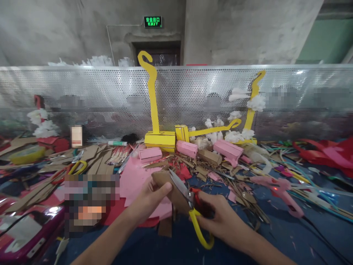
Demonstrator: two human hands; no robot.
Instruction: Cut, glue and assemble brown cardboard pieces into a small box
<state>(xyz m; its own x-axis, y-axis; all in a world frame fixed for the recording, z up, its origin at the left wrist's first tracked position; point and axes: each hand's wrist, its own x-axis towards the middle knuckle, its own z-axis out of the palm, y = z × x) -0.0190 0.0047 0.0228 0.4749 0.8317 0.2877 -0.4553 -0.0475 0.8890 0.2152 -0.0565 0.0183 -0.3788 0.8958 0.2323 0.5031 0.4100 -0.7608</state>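
Note:
My left hand point(154, 197) is closed on a piece of brown cardboard point(176, 197), thumb on the near face. In my right hand point(217, 217) is a pair of scissors point(182, 187) with one red and one yellow handle. The blades lie along the cardboard's upper right edge; whether they are cutting into it I cannot tell. Beneath and behind my left hand lie pink paper sheets point(131, 180). Past the cardboard are small pink boxes point(150, 155) and a brown cardboard box point(209, 157).
Yellow hook-topped shapes point(153, 99) stand before a perforated metal screen point(110, 88). A pink glue gun point(284, 193) with a cord lies at right, near cardboard scraps point(245, 200). Another pair of scissors point(78, 167) and cardboard strips point(96, 160) are at left. Red material point(325, 154) lies far right.

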